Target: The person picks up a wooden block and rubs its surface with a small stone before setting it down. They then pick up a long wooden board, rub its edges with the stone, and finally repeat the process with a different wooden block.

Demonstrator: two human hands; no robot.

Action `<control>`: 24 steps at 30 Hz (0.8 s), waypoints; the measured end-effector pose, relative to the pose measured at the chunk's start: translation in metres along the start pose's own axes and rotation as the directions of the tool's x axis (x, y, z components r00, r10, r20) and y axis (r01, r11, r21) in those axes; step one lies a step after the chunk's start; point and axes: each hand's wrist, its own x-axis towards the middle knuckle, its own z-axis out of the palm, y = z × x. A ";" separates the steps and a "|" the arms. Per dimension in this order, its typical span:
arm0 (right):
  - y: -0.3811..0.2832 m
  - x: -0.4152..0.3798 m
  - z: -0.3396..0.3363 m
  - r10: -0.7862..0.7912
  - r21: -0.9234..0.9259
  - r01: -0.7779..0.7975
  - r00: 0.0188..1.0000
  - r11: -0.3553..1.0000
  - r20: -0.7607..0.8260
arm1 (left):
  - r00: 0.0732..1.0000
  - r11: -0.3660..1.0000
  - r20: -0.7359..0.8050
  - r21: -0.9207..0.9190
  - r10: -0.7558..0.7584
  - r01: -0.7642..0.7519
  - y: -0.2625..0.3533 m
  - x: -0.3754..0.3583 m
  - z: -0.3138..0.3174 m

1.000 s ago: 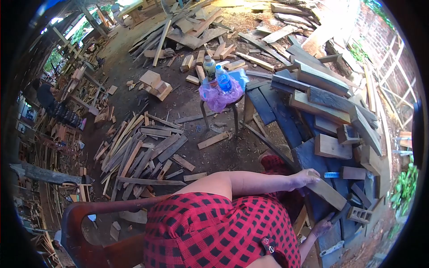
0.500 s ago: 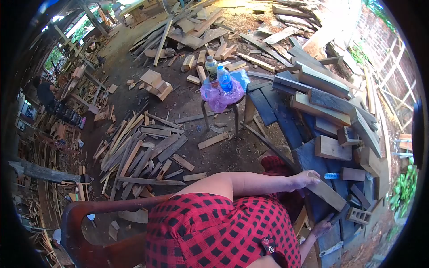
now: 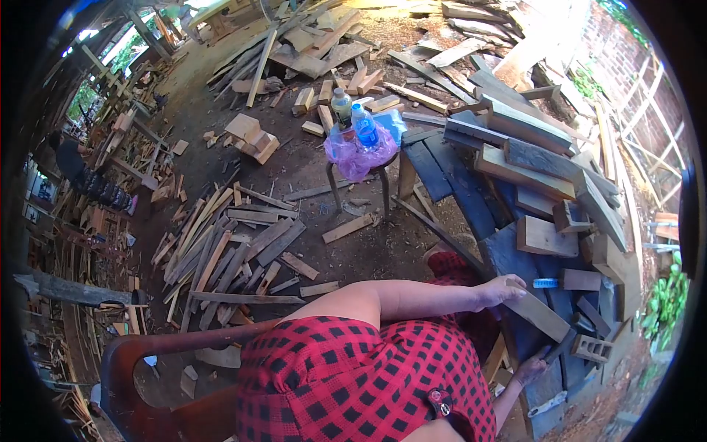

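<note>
My left hand (image 3: 504, 292) is closed on the upper end of a flat wooden block (image 3: 540, 313), which slants across the dark bench. Lower down, my right hand (image 3: 530, 369) is closed around a dark, narrow bar-like tool (image 3: 562, 345) whose far end lies against the block's lower end. I cannot make out its exact kind. A blue marked strip (image 3: 545, 283) lies just beyond the block. Next to the tool's tip sits a small wooden piece with square holes (image 3: 591, 348). A pale metal-looking tool (image 3: 547, 404) lies below my right hand.
Thick wooden blocks (image 3: 546, 236) and beams (image 3: 526, 177) are stacked along the bench (image 3: 508, 258). A stool with a purple bag (image 3: 359, 158) and bottles (image 3: 364, 125) stands ahead. Wood strips (image 3: 243, 250) cover the floor at left. Another person (image 3: 74, 162) is at far left.
The view has shifted slightly. Both hands keep their grips, and the block and the dark tool stay in nearly the same place.
</note>
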 end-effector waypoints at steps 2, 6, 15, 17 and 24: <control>-0.008 -0.001 -0.005 0.004 0.030 -0.003 1.000 1.000 -0.015 | 1.000 1.000 0.009 -0.003 -0.004 0.004 -0.002 0.000 0.002; -0.022 -0.001 -0.013 -0.083 0.101 0.096 0.989 0.990 -0.125 | 0.999 0.995 0.019 -0.091 -0.026 0.028 -0.003 -0.003 0.001; 0.097 0.012 0.048 0.001 -0.477 0.220 0.907 0.851 0.421 | 0.966 0.957 -0.020 -0.133 0.258 -0.258 0.004 -0.002 0.011; 0.105 0.022 0.048 -0.120 -0.110 0.142 0.975 0.984 0.185 | 0.925 0.922 0.015 -0.086 0.380 -0.377 0.013 -0.006 0.011; 0.062 0.020 0.025 -0.211 0.089 0.195 0.948 0.977 0.236 | 0.785 0.594 0.137 0.579 0.604 -0.558 0.036 -0.033 0.028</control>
